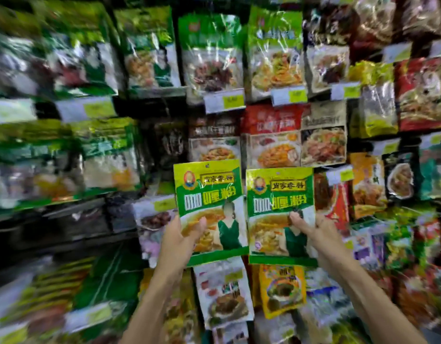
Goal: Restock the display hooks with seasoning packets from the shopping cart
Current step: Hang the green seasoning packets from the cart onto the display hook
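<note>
Up against a wall of hanging packets, two bare hands each hold a green and yellow seasoning packet upright, side by side, in front of the display. Far left, the display rack (73, 214) carries blurred green packets in rows, with pale price tags (86, 109) clipped below them.

Next, the left hand (181, 240) is closed on the lower left part of the left seasoning packet (209, 207), thumb across the front and fingers hidden behind it. That packet tilts slightly, its top leaning left, and its right edge lies just beside the second one.

Beyond it, the right seasoning packet (280, 214) stands nearly straight. The right hand (319, 234) pinches it at the lower right, thumb pressed on the printed front, the other fingers behind. A small hang hole shows at the top of each packet; neither sits on a hook, as far as can be seen.

Below the pair hang a white packet (224, 296) and a yellow packet (282, 289). Above them are brown and red packets (271, 145) showing cooked dishes. Far right, red, orange and dark packets fill the rack to its edge, blurred. The shopping cart is out of view.
</note>
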`<state>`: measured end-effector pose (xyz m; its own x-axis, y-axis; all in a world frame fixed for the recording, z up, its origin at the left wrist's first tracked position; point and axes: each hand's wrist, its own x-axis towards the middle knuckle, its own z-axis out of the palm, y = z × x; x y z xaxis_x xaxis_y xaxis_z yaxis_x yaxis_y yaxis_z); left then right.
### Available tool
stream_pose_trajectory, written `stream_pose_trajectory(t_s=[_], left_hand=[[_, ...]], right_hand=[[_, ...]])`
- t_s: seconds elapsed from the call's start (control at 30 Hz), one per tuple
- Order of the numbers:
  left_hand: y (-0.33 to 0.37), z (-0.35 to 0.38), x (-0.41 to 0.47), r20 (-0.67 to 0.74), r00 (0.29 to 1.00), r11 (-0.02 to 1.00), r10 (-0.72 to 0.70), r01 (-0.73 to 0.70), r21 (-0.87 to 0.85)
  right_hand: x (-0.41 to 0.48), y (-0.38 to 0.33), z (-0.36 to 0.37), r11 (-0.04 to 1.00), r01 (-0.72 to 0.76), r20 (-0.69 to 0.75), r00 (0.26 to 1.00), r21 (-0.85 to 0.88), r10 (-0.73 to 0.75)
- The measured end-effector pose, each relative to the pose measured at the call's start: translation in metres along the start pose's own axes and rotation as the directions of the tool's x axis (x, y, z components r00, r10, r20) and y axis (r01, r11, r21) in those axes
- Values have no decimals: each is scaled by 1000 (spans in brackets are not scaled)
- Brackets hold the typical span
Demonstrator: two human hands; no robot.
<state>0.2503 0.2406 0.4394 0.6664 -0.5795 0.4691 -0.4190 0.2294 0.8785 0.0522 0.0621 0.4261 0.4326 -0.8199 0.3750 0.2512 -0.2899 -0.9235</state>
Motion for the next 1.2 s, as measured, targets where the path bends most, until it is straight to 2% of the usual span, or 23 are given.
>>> stream_pose_trajectory(t_s=[0.2,0.47,0.93,1.2], left_hand=[[22,-85,17,-112,988,994,105,-100,45],[42,-150,55,-197,962,978,187,-164,128],[43,-163,101,-265,949,984,169,-149,95],[41,-161,109,-286,944,986,167,-162,39]], right_hand=[[30,-21,96,998,57,193,979,37,-64],[69,-61,184,992,83,283,953,99,-108],[133,-80,215,984,26,279,957,175,-75],[144,-79,218,991,-5,335,941,137,-42]])
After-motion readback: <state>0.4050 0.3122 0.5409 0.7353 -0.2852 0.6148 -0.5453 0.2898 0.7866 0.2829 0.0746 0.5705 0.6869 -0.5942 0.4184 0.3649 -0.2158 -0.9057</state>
